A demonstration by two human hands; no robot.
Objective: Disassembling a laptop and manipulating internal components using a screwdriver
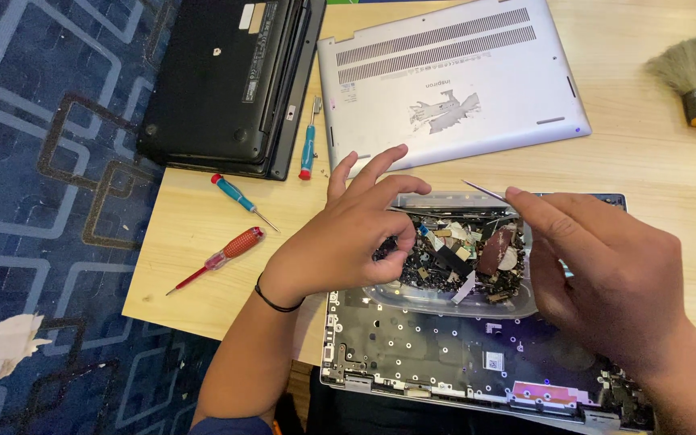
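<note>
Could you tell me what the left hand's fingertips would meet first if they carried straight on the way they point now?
Most likely the heap of small parts in the clear plastic tray: the left hand pinches down at its left edge, seemingly touching already, though depth is unclear.

single head view, looking steeply down, close over wooden table (203, 234) edge and floor (34, 201).

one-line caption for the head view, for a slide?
Left hand picks among small parts in a clear tray resting on an opened laptop chassis; right hand holds tweezers.
</note>
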